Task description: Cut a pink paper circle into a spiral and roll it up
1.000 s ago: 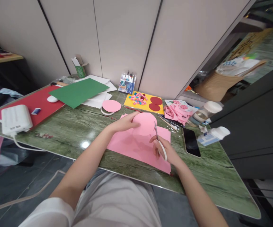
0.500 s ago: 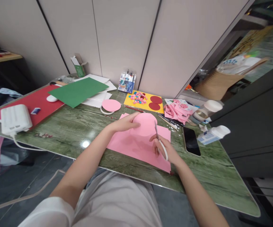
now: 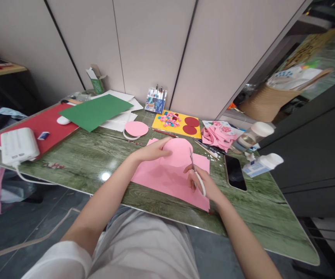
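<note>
By the closely pinched fingers of the left hand (image 3: 156, 150) the pink paper disc (image 3: 180, 151) is held at its left edge, while scissors (image 3: 192, 161) are gripped in the curled fingers of the right hand (image 3: 208, 186), blades at the disc's right edge, over pink sheets (image 3: 167, 180) on the bench (image 3: 268, 217).

The pink disc (image 3: 181, 152) hides some left fingers (image 3: 166, 153), and the label (image 3: 253, 169) on the white bottle (image 3: 267, 162) is illegibly blurred.

Indoor craft workspace | wood-grain table (image 3: 274, 217) | scissors (image 3: 193, 163) | green card (image 3: 97, 111) | pen set (image 3: 155, 102)
</note>
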Demonstrator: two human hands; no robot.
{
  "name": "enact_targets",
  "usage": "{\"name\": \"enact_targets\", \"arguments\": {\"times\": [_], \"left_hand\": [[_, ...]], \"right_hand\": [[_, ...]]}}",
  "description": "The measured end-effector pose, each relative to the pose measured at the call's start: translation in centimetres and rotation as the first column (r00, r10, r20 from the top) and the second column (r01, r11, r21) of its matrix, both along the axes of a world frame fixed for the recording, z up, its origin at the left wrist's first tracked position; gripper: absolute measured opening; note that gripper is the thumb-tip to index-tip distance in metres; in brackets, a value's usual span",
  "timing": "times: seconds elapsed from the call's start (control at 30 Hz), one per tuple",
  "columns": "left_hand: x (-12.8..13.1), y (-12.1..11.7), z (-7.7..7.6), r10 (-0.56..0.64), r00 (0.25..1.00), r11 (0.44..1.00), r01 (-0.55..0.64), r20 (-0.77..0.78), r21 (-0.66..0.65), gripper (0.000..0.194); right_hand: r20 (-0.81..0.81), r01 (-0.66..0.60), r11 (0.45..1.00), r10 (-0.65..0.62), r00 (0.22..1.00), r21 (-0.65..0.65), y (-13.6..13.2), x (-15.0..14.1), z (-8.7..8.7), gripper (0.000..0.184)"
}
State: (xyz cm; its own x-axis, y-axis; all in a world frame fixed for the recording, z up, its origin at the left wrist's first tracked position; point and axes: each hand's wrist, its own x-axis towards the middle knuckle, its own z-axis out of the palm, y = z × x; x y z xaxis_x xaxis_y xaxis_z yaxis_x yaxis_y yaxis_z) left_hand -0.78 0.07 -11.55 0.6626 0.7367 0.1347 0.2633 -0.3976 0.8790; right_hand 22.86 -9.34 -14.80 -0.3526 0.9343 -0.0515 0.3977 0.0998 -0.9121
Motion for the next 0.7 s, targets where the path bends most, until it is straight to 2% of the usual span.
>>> {"name": "enact_targets", "arguments": {"times": [0.23, 0.7], "left_hand": [[0.11, 0.02, -0.3, -0.003, 1.0, 1.0, 0.003, -0.007, 0.005, 0.026], [-0.02, 0.05, 0.09, 0.006, 1.0, 1.0, -0.006, 0.015, -0.005, 0.028]], "right_hand": [[-0.01, 0.026, 1.0, -0.026, 1.0, 0.006, 0.04, -0.19, -0.05, 0.03], [-0.038, 0.012, 1.0, -0.013, 0.999, -0.024, -0.07, -0.27, -0.03, 0.03]]}}
